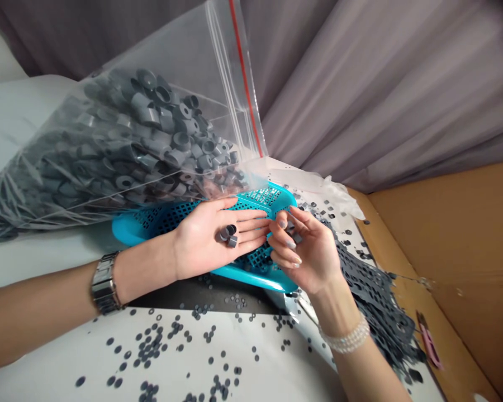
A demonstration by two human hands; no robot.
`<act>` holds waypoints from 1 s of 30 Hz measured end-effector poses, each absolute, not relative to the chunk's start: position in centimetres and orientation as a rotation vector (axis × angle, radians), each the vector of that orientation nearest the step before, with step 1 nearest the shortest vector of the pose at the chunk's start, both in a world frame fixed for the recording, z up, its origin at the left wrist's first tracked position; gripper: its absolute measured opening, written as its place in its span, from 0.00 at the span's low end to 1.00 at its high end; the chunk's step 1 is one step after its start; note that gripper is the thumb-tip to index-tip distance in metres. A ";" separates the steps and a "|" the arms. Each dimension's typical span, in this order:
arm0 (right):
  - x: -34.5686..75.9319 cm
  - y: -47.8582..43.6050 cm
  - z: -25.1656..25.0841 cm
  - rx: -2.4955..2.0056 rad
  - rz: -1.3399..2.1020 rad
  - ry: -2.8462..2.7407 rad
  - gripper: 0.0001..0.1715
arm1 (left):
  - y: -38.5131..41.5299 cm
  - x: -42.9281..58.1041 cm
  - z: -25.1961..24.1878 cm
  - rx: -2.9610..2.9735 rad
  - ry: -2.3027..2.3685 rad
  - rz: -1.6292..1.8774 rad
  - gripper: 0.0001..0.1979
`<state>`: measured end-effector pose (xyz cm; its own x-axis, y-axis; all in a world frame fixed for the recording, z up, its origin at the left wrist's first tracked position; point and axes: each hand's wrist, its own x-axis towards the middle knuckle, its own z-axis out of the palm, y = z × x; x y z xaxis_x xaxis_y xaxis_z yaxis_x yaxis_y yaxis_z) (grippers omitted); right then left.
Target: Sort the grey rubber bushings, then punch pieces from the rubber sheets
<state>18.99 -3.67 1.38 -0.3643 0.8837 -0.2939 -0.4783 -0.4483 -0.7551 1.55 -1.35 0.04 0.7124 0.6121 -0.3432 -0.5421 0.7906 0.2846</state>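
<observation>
Clear zip bag [188, 61] at 10 o'clock, loaded with grey caps [146, 114]; teal basket [251, 279] at center. Left hand [205, 237] flat open, palm up, small caps [227, 234] resting on it; right hand [318, 254] at its 3 o'clock, fingers curled loosely round more small caps. Dark discs [151, 343] scattered toward 7 o'clock.

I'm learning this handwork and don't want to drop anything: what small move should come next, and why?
Probably cup the left hand slightly. The few small gray pieces lie loose on its flat, upturned palm, so a tilt could roll them off. The right hand is close by its fingertips, where a bump seems possible.
</observation>
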 end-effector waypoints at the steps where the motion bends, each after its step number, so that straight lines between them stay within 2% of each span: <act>1: 18.9 -3.7 1.3 -0.904 1.896 -0.761 0.16 | -1.3 1.6 0.0 0.164 0.441 0.649 0.28; 5: 18.1 -4.3 1.0 -1.090 1.708 -1.024 0.15 | -1.4 1.7 0.1 0.149 0.521 0.706 0.28; 9: 16.6 -5.4 1.1 -1.304 1.231 -1.423 0.07 | -1.3 1.5 0.3 0.197 0.666 0.760 0.26; 13: 15.5 -6.2 0.9 -1.359 0.892 -1.680 0.06 | -1.3 1.3 0.4 0.244 0.615 0.699 0.26; 23: 17.1 -5.1 1.1 -1.543 0.704 -1.787 0.08 | -1.4 1.7 0.7 0.163 0.544 0.764 0.24; 30: 17.7 -5.5 1.7 -1.419 0.628 -1.889 0.11 | -1.4 1.6 0.0 0.199 0.500 0.741 0.25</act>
